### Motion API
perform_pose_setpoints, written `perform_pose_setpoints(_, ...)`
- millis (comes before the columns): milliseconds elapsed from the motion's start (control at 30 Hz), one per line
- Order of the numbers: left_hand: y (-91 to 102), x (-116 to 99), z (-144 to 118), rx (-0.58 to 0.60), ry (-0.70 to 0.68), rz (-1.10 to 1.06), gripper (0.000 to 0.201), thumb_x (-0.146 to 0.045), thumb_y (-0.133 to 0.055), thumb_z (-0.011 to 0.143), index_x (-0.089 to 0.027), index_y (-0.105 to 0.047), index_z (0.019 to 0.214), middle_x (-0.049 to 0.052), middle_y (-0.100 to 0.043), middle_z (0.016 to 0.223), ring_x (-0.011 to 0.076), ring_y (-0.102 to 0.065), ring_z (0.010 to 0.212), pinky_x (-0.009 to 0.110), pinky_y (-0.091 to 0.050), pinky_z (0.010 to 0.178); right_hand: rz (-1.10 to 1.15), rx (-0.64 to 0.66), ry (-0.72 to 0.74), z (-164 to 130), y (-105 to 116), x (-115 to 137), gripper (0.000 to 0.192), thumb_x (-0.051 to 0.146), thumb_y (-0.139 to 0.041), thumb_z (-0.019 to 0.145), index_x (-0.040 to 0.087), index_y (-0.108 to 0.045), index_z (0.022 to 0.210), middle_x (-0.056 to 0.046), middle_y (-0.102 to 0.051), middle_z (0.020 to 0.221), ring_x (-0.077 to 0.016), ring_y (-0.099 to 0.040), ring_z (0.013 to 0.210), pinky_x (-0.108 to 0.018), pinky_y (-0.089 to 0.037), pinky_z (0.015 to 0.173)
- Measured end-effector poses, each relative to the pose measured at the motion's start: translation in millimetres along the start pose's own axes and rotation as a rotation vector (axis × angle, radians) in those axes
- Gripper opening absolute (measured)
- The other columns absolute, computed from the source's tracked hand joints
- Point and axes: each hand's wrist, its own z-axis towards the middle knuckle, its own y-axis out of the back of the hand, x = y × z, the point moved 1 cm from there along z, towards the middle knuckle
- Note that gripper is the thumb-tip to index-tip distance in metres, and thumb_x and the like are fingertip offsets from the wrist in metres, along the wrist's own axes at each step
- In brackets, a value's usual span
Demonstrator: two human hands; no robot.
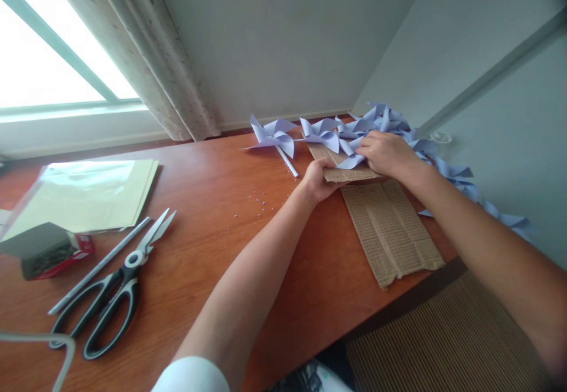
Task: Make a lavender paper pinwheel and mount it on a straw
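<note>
The cardboard (343, 173) is lying on the table (212, 226), long axis running away from you. Your left hand (318, 180) is pinching its near edge; your right hand (386, 153) is pressing a pinwheel (349, 144) onto it, fingers curled.

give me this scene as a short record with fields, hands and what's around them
left hand: grips the near edge of a small brown cardboard piece
right hand: rests on pale blue paper pinwheels
nearby: larger perforated brown cardboard sheet, white stick
surface: reddish wooden table
far left: black-handled scissors, grey metal rod, yellow paper in clear plastic
</note>
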Motion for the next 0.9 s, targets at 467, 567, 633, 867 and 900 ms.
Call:
perform_pose_setpoints(467, 2.3, 2.4, 3.1, -0.005, 0.011, 0.02, 0.024, -0.006, -0.051, 0.066, -0.015, -0.061, 0.086, 0.006, -0.061, 0.073, 0.0198, -0.06, 0.069, 0.035, -0.059, 0.072, -0.06, -0.031, -0.042, -5.3, -3.0, 9.1, 0.027, 0.006, -0.049, 0.087, 0.018, -0.071, 0.076, -0.011, -0.071, 0.089, -0.0263, -0.057, 0.093, -0.035, -0.034, 0.067)
perform_pose_setpoints(567, 2.4, 3.0, 3.4, 0.001, 0.009, 0.028, 0.024, -0.007, -0.05, 0.065, -0.014, -0.061, 0.086, 0.007, -0.061, 0.074, 0.02, -0.061, 0.07, 0.034, -0.058, 0.072, -0.074, -0.033, -0.046, -5.6, -3.5, 10.2, 0.029, 0.005, -0.048, 0.087, 0.019, -0.071, 0.076, -0.011, -0.071, 0.089, -0.0268, -0.057, 0.094, -0.036, -0.036, 0.068)
perform_pose_setpoints(633, 2.7, 3.7, 3.9, 0.004, 0.006, 0.031, 0.023, -0.007, -0.05, 0.065, -0.013, -0.061, 0.085, 0.007, -0.061, 0.075, 0.0198, -0.06, 0.07, 0.034, -0.058, 0.074, -0.086, -0.028, -0.05, -6.1, -3.8, 10.2, 0.028, 0.005, -0.049, 0.087, 0.019, -0.071, 0.077, -0.011, -0.071, 0.089, -0.0266, -0.058, 0.093, -0.035, -0.036, 0.068)
perform_pose_setpoints(867, 3.9, 6.4, 6.3, -0.009, 0.009, 0.049, 0.022, -0.008, -0.051, 0.065, -0.013, -0.06, 0.085, 0.006, -0.059, 0.073, 0.0198, -0.059, 0.072, 0.037, -0.056, 0.08, -0.047, 0.001, -0.028, -6.2, -4.9, 6.7, 0.023, 0.006, -0.052, 0.086, 0.016, -0.071, 0.075, -0.011, -0.072, 0.088, -0.0247, -0.058, 0.091, -0.033, -0.034, 0.066)
perform_pose_setpoints(900, 3.9, 6.5, 6.4, -0.01, 0.006, 0.051, 0.022, -0.008, -0.051, 0.065, -0.013, -0.059, 0.085, 0.006, -0.059, 0.073, 0.0196, -0.059, 0.072, 0.037, -0.056, 0.08, -0.04, 0.004, -0.025, -5.8, -5.4, 6.5, 0.023, 0.006, -0.053, 0.086, 0.016, -0.071, 0.075, -0.011, -0.072, 0.088, -0.0247, -0.058, 0.091, -0.034, -0.033, 0.065)
